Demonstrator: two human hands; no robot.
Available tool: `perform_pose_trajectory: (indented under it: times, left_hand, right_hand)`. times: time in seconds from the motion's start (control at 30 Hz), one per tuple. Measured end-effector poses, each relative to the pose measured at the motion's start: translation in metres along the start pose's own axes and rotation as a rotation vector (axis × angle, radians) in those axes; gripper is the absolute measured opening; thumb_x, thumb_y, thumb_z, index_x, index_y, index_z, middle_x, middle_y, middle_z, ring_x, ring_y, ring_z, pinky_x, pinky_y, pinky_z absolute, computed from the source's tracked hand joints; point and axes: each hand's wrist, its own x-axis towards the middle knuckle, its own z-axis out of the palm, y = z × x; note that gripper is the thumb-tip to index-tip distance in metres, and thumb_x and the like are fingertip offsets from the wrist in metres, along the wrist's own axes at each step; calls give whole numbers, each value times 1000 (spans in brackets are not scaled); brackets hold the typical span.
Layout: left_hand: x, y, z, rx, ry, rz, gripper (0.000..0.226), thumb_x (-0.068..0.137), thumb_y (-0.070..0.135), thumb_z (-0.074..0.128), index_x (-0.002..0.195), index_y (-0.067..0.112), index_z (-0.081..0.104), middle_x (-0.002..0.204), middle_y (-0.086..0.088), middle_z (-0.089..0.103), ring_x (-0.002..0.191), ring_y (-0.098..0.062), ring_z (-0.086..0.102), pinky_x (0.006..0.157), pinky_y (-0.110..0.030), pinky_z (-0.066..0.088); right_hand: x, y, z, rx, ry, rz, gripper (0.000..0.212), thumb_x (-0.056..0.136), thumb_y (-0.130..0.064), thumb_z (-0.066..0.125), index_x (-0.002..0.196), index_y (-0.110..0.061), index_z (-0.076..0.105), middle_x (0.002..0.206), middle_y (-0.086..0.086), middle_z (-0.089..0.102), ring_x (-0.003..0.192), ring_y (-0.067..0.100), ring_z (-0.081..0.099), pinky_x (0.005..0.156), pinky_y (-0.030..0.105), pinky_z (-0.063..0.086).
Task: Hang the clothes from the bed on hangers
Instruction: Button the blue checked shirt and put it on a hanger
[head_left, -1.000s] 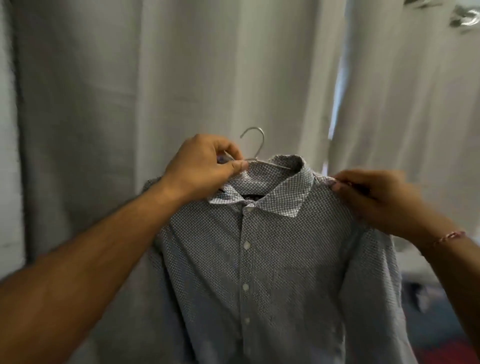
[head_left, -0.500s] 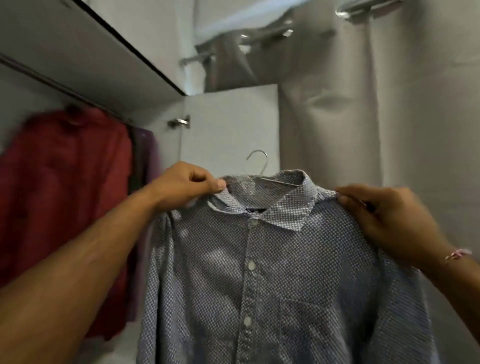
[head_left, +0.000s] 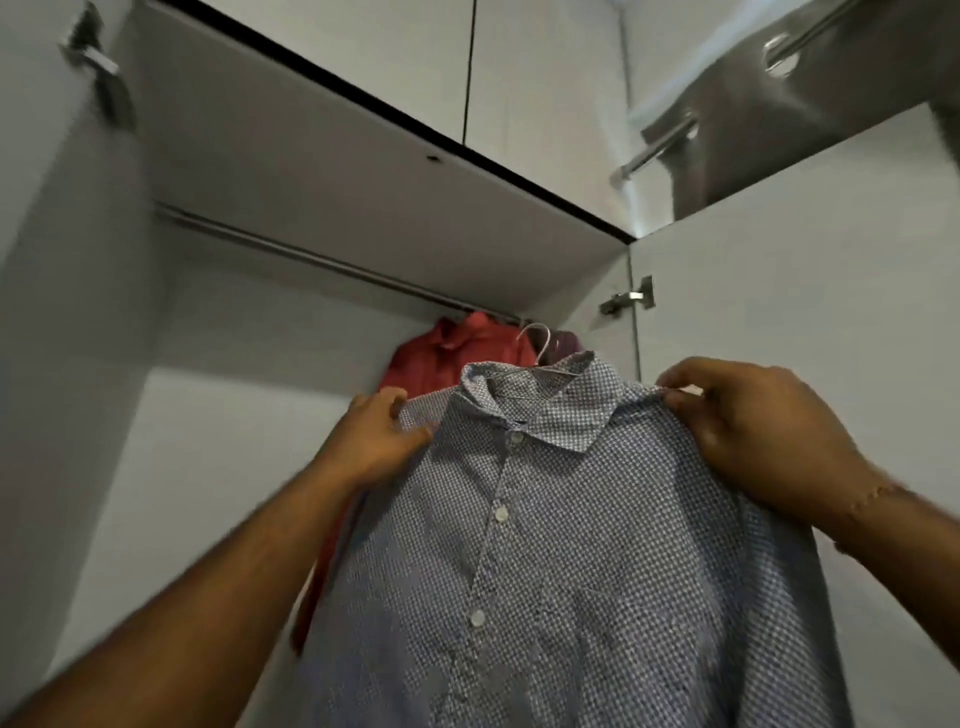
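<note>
the left hand (head_left: 371, 441) has slid off the collar to the near shoulder of the patterned shirt (head_left: 561, 545), and the open wardrobe now fills the view with its rail (head_left: 322, 262) overhead. both hands pinch the shirt at its shoulders, the right hand (head_left: 753, 431) on the far one, holding it up below the rail on a wire hanger (head_left: 540, 348), whose hook is free. a red shirt (head_left: 452, 353) hangs just behind.

My path to the wardrobe rail (head_left: 322, 262) is open along its left and middle stretch. At the right end, a red shirt (head_left: 452, 353) hangs against the side wall, close behind my checked shirt (head_left: 571, 545).
</note>
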Motion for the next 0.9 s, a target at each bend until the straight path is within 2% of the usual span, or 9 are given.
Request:
perform_pose_trajectory:
  times: [0.13, 0.27, 0.37, 0.47, 0.53, 0.7, 0.8, 0.9]
  left_hand:
    - [22, -27, -6, 70, 88, -113, 61, 92, 33, 72, 146, 18, 50, 148, -12, 53, 127, -29, 56, 98, -35, 46]
    - [39, -35, -5, 196, 79, -62, 65, 92, 39, 73, 149, 22, 47, 150, -9, 51, 129, -26, 55, 104, -38, 48]
    - [59, -40, -7, 420, 16, 46, 63, 91, 42, 71, 148, 25, 49, 150, -5, 50, 131, -22, 53, 106, -36, 46]
    - [79, -42, -10, 640, -121, 133, 65, 89, 48, 69, 147, 27, 50, 146, -3, 51, 130, -21, 52, 108, -37, 45]
    - [93, -45, -11, 750, -209, 163, 70, 86, 56, 66, 149, 29, 48, 148, -2, 49, 132, -21, 50, 110, -40, 44]
    - [141, -66, -17, 776, -316, 215, 67, 93, 48, 70, 152, 27, 44, 155, -1, 46, 136, -20, 50, 114, -40, 43]
    - [171, -78, -15, 795, -293, 279, 71, 94, 50, 68, 155, 28, 39, 158, -1, 41, 141, -21, 44, 116, -41, 41]
    - [196, -93, -12, 846, -265, 331, 74, 93, 54, 67, 156, 29, 36, 158, -2, 40, 143, -23, 41, 116, -42, 40]
  right_hand:
    - [53, -10, 61, -62, -19, -55, 16, 102, -37, 56, 110, -36, 70, 87, -5, 71, 71, 16, 61, 60, 27, 44]
    - [88, -34, 106, -138, 1, -134, 12, 99, -35, 54, 102, -31, 65, 81, -6, 61, 68, 17, 57, 60, 28, 46]
    - [116, -53, 138, -87, -6, -157, 8, 99, -31, 53, 98, -28, 61, 89, 0, 64, 72, 22, 56, 66, 32, 47]
    - [144, -64, 167, -7, -1, -154, 17, 98, -29, 56, 111, -31, 68, 101, 7, 71, 87, 32, 67, 71, 36, 50]
    - [164, -69, 190, 10, 24, -119, 21, 96, -31, 59, 114, -28, 69, 107, 9, 72, 93, 35, 69, 73, 36, 49]
    - [210, -83, 240, -48, 127, -28, 18, 97, -29, 59, 109, -16, 64, 107, 11, 69, 93, 37, 67, 73, 38, 48]
    - [236, -90, 265, -89, 155, 9, 18, 95, -26, 58, 109, -15, 62, 109, 13, 68, 96, 39, 67, 75, 40, 50]
    - [256, -94, 286, -107, 224, 57, 16, 95, -21, 56, 109, -14, 63, 107, 13, 68, 94, 38, 67, 71, 39, 46]
